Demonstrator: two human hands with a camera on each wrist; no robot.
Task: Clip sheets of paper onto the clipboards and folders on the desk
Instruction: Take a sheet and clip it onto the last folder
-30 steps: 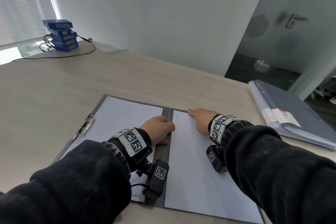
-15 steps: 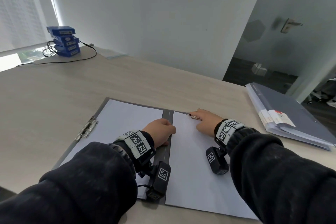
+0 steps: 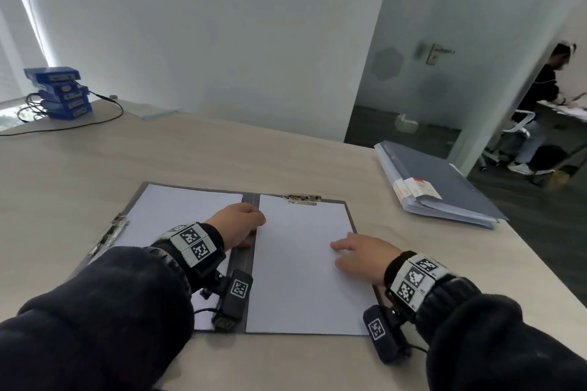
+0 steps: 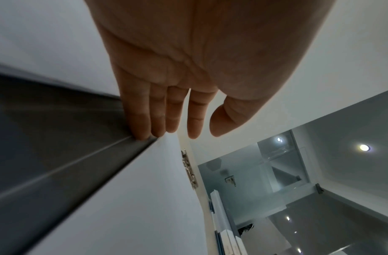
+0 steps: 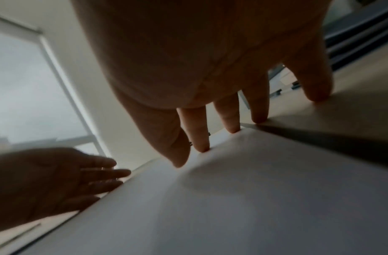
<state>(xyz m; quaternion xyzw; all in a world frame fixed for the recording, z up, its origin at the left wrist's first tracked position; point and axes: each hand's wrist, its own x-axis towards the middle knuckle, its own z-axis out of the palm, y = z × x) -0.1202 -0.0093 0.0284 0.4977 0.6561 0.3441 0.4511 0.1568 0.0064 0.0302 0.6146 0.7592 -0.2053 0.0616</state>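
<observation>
The open grey folder [image 3: 247, 267] is lying on the desk [image 3: 79, 174], a sheet [image 3: 301, 263] tucked under its top clip [image 3: 301, 198]. The left hand [image 3: 236, 228] is pressing straight fingers on the spine just left of the sheet, probably to steady the folder. The right hand [image 3: 362, 259], fingers spread, is resting on the sheet's right edge, seemingly flattening it.

Both your arms, in dark sleeves, reach forward side by side, a tagged band and a small camera on each wrist. Your left hand [image 3: 236, 225] lies palm down with its fingers [image 4: 140, 119] straight and close together, the thumb a little apart. Your right hand [image 3: 362, 255] is also palm down, fingers [image 5: 230, 115] spread and nearly straight, their tips pressing down, the thumb angled inward toward your left hand.
</observation>
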